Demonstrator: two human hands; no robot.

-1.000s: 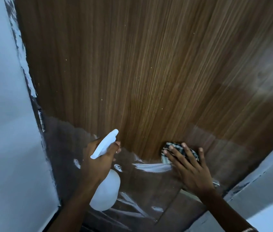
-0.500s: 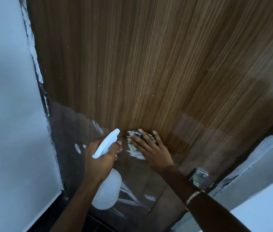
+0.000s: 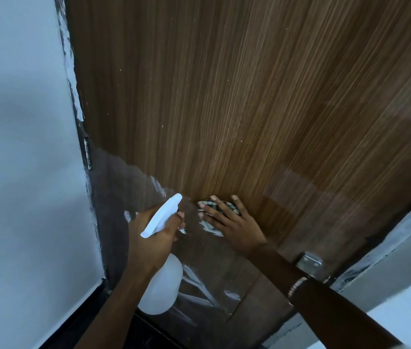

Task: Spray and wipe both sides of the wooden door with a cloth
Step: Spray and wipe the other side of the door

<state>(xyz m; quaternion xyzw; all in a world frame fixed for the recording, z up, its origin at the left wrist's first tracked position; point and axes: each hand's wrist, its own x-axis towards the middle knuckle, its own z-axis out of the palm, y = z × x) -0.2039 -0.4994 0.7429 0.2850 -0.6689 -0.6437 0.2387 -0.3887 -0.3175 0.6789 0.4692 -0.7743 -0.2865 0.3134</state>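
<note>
— Where do the hands sit?

— I see the left hand [image 3: 154, 230] low and left of centre, fingers curled round the neck of the white spray bottle [image 3: 160, 290]. The nozzle tilts up toward the wooden door [image 3: 224, 96] and the round body hangs below the wrist.

— And the right?

— The right hand [image 3: 234, 225] lies flat on the door just beside the nozzle. Its fingers are straight and spread, pressing the checked cloth [image 3: 209, 205] against the wood. The cloth is bunched under the fingers, so only its upper and left edges show.

— What's around them?

— The door fills most of my view, its grain running upward. Its lower part looks glossy and greyer, with pale streaks near both hands. A hinge [image 3: 87, 153] sits on the door's left edge, against a pale wall [image 3: 23, 172]. A metal plate [image 3: 310, 260] shows near the right edge, just above the right forearm, which wears a bracelet [image 3: 297, 285].

— Anything in the way?

— The left hand and bottle cover a patch of the lower door, and the right hand hides most of the cloth.
</note>
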